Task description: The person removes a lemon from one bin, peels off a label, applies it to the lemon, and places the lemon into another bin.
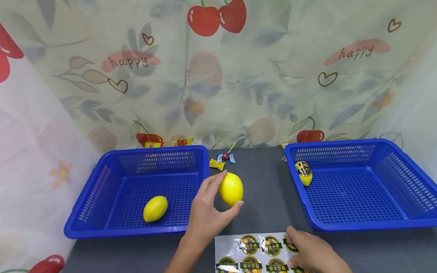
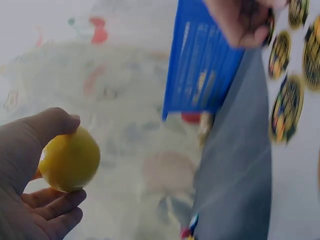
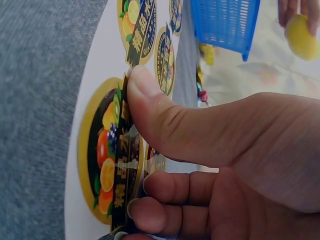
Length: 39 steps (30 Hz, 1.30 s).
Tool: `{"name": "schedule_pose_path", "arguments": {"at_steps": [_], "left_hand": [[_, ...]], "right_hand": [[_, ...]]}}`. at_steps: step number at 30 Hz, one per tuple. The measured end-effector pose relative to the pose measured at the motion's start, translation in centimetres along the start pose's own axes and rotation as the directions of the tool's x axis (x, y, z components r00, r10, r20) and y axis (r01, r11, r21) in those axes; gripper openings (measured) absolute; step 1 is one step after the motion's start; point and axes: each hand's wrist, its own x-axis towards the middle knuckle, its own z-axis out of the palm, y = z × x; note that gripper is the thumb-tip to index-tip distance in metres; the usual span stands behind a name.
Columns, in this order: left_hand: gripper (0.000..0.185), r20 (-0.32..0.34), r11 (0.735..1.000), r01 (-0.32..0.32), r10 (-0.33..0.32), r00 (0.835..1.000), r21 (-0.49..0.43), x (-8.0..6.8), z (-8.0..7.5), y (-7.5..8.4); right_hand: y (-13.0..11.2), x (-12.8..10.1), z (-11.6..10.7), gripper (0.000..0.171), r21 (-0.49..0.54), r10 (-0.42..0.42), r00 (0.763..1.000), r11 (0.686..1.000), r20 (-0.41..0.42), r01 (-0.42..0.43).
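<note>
While the left hand (image 1: 209, 213) pinched a lemon (image 1: 233, 188) between the baskets (image 1: 108, 233), the right hand (image 1: 315, 250), fingers curled, touched the sheet (image 1: 226, 245); whether it gripped a label (image 3: 102, 155), I couldn't tell. Easing up slowly, edge first, seemed wisest.

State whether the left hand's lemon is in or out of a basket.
Out: the left hand holds the lemon between the left basket and the right basket, in the head view.

Left of the sheet (image 1: 227, 247) and behind it stands a basket (image 1: 127, 231) with a lemon (image 1: 155, 208) inside, behind-right another basket (image 1: 379, 225) holding a second lemon (image 1: 304, 174), well behind, sweets (image 1: 217, 164).
</note>
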Motion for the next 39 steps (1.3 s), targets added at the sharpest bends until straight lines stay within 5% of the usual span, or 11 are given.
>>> {"name": "schedule_pose_path", "arguments": {"at_steps": [5, 13, 19, 27, 39], "left_hand": [[0.075, 0.081, 0.999, -0.023, 0.027, 0.996, -0.048, -0.7, 1.9, 1.3], [0.076, 0.224, 0.974, 0.186, -0.153, 0.963, -0.133, -1.4, 5.5, 0.9], [0.076, 0.221, 0.968, 0.242, -0.224, 0.949, -0.059, -1.7, 6.9, -1.2], [0.073, 0.229, 0.976, 0.216, -0.22, 0.948, 0.042, -2.5, 8.3, -4.0], [0.086, 0.283, 0.965, 0.252, -0.261, 0.923, 0.067, -2.5, 8.0, -4.1]], "right_hand": [[-0.2, 0.0, 0.0, 0.047, -0.004, 0.014, 1.0, 1.0, 0.022, -0.014], [-0.2, -0.3, 0.0, 0.045, 0.004, 0.011, 1.0, 1.0, 0.008, -0.011], [-0.1, -0.2, 0.4, 0.046, 0.005, 0.003, 1.0, 1.0, -0.02, -0.003], [0.1, -0.3, 0.3, 0.049, 0.01, -0.022, 0.999, 1.0, -0.032, 0.022], [0.1, -0.2, 0.5, 0.049, 0.012, -0.011, 0.999, 1.0, -0.046, 0.012]]}}
